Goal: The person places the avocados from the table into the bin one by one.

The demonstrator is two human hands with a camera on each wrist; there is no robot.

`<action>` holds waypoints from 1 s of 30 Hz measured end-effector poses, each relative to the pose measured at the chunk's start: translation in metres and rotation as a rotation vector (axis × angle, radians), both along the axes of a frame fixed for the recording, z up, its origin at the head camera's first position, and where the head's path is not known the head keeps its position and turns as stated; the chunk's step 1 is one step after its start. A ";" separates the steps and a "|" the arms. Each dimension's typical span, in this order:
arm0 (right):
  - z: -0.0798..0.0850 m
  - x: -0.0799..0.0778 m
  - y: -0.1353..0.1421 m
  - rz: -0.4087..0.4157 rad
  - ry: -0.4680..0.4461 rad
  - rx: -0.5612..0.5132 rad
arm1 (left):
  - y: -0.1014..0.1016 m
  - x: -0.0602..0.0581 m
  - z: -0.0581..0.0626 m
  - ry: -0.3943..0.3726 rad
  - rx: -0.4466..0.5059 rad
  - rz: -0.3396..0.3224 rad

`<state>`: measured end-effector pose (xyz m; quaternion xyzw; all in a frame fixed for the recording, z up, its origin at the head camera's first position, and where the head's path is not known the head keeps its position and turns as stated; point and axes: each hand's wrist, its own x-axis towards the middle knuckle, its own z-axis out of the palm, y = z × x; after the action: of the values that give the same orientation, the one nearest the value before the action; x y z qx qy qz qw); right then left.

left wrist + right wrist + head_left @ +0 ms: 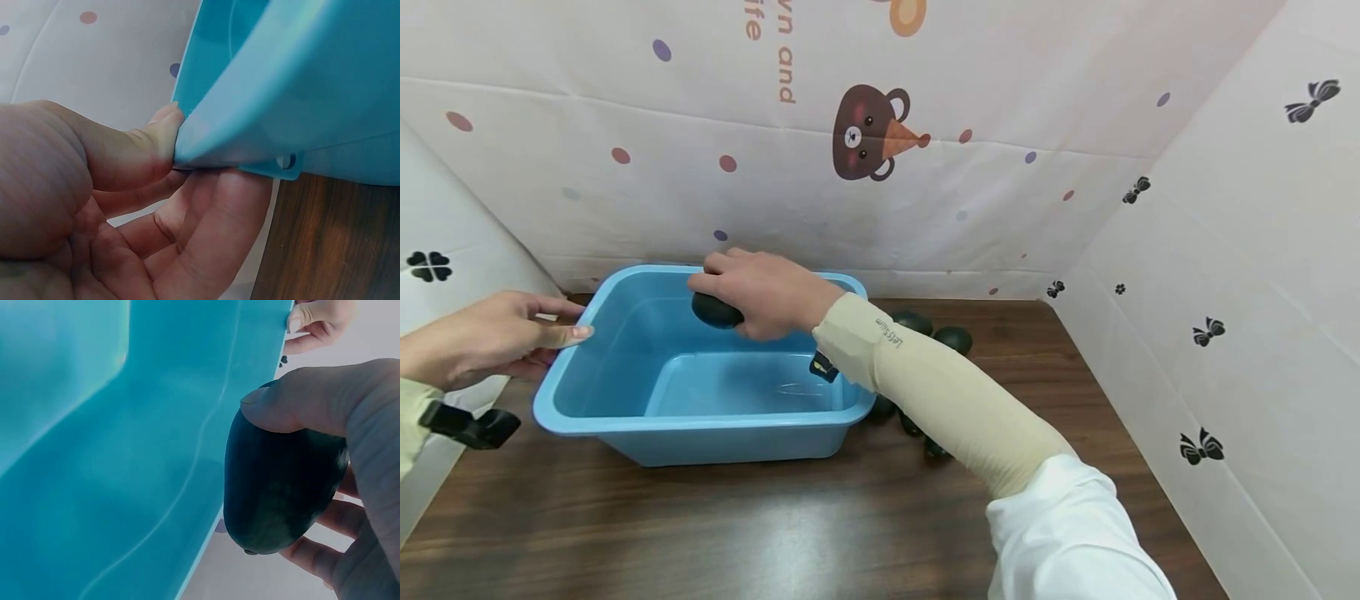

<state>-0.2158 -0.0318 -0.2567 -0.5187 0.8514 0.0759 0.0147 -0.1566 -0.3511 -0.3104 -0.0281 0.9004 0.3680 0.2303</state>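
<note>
A blue plastic basin [700, 423] stands on the brown table, its floor bare where it shows. My left hand [505, 337] grips the basin's left rim, thumb on top and fingers curled beneath, as the left wrist view also shows. Above the basin's far side, my right hand [767, 292] holds a dark green avocado [281, 481] between thumb and fingers. In the head view this avocado's lower end sticks out below the fingers. To the right of the basin lie several more avocados [953, 339], partly hidden behind my right forearm.
The wood-grain table [760, 533] runs along the front and right of the basin. A white printed sheet [1000, 100] hangs close behind it, and more white sheeting [1247, 275] rises on the right side. Black wrist straps with cameras [471, 425] sit on my sleeves.
</note>
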 end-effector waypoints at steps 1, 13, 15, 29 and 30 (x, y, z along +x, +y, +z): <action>0.000 0.000 -0.001 0.001 -0.002 0.003 | 0.000 0.000 0.001 0.001 -0.001 -0.001; -0.001 0.004 -0.015 0.033 0.000 0.028 | 0.003 0.002 0.003 -0.011 0.006 -0.002; -0.002 0.005 -0.017 0.038 0.000 0.032 | 0.003 0.002 0.003 -0.010 0.003 -0.003; -0.001 0.006 -0.033 0.052 -0.018 0.064 | 0.002 0.001 0.003 -0.004 -0.005 -0.002; 0.000 0.006 -0.034 0.050 -0.022 0.065 | 0.002 0.001 0.003 -0.002 -0.006 -0.002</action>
<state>-0.2099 -0.0660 -0.2570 -0.5401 0.8349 0.0984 0.0390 -0.1551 -0.3495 -0.3074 -0.0283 0.9012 0.3652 0.2316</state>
